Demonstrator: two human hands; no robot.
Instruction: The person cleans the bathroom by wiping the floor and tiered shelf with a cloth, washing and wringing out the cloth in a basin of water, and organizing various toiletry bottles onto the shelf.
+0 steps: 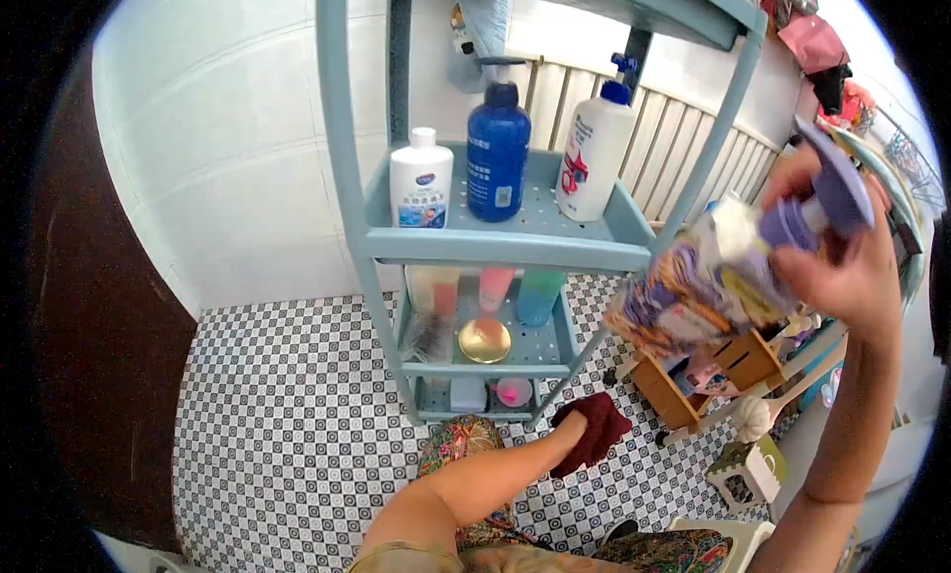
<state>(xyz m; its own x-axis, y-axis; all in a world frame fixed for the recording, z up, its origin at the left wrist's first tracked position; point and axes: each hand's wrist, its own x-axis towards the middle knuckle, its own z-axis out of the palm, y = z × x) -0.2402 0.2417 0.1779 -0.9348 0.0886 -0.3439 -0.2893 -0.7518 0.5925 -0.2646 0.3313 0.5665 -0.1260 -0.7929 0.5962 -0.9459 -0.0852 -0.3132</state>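
My right hand grips a purple pump bottle by its neck, tilted, right of the blue shelf rack. My left hand is low in front of the rack, closed on a dark red cloth that covers most of its fingers. On the rack's upper visible tray stand a white bottle, a blue pump bottle and a white pump bottle with a blue top. The tray below holds several containers, with a round gold lid at the front.
A wooden drawer unit stands at the lower right, near a small folding stool. A white radiator is behind the rack. The bottom tray holds a pink round item. A dark door is at the left.
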